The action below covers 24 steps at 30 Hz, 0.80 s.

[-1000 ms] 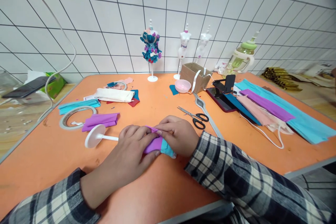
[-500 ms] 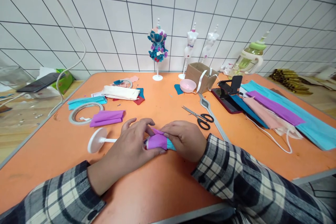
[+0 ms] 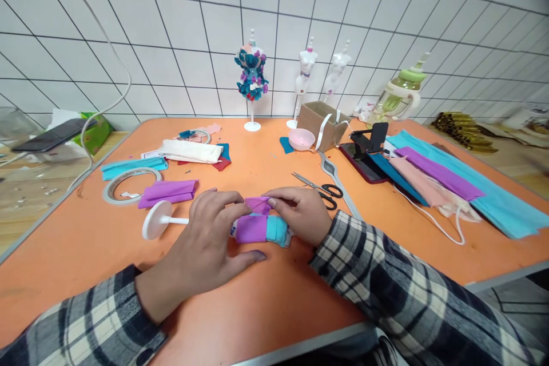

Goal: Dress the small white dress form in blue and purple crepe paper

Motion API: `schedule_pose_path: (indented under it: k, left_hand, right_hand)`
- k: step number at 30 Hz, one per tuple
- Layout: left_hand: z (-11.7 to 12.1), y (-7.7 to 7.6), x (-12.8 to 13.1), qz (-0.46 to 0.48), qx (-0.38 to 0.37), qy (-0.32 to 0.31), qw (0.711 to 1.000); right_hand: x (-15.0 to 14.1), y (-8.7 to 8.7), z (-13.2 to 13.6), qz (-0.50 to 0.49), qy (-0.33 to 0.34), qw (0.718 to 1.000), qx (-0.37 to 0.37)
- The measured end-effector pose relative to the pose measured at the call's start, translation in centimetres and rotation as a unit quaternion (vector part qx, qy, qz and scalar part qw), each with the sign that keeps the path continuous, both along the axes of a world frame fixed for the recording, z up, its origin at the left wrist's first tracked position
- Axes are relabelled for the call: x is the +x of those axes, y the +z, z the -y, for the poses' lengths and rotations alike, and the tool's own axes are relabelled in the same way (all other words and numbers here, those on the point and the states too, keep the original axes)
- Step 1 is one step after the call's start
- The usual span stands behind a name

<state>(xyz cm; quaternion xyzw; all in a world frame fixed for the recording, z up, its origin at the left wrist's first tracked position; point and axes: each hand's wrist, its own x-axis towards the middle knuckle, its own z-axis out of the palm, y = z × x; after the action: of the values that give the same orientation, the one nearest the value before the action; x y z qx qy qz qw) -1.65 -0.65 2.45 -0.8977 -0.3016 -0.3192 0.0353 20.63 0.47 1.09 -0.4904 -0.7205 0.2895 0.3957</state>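
Observation:
A small dress form lies on its side, its white round stand towards the left. Purple paper and light blue paper wrap its body. My left hand arches over the stem, thumb stretched out apart from the form and fingertips by the raised purple flap. The edge of that flap is pinched between the thumb and fingers of my right hand. Scissors with black handles lie just beyond my right hand. A folded purple piece rests beyond my left hand.
A decorated dress form and two bare ones stand along the wall. A pink bowl, a cardboard box and a phone are further back. Coloured sheets lie right; a tape roll lies left.
My left thumb has come away from the wrapped body. The purple flap is lifted higher by my right hand, and more of the light blue paper shows. The view has shifted slightly.

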Motion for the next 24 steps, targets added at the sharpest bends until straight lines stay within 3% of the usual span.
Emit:
schedule_pose_path:
  k: [3, 5, 8, 10, 13, 18, 24]
  left_hand:
    - [-0.4, 0.4, -0.2, -0.056, -0.03, -0.024, 0.998]
    - [-0.8, 0.3, -0.2, -0.095, -0.061, -0.025, 0.993]
    - [-1.4, -0.1, -0.2, -0.105, -0.117, -0.012, 0.988]
    - [-1.5, -0.4, -0.1, -0.088, -0.15, -0.004, 0.985]
    - [-1.3, -0.8, 0.0, -0.06, -0.182, 0.004, 0.982]
    - [-1.2, -0.9, 0.0, -0.05, -0.192, 0.011, 0.98]
    - [-1.3, -1.0, 0.0, -0.04, -0.189, 0.011, 0.981]
  right_hand:
    - [0.5, -0.3, -0.9, -0.049, -0.078, 0.996, -0.009]
    - [0.8, 0.1, -1.1, -0.031, -0.131, 0.989, 0.055]
    - [0.7, 1.0, -0.3, 0.073, -0.079, 0.986, 0.125]
    - [0.2, 1.3, 0.4, 0.151, -0.042, 0.983, 0.098]
    - [-0.4, 0.9, 0.8, 0.211, -0.04, 0.976, 0.045]
    - [-0.3, 0.0, 0.3, 0.17, -0.01, 0.985, 0.025]
    - [-0.2, 0.3, 0.3, 0.127, 0.017, 0.991, 0.031]
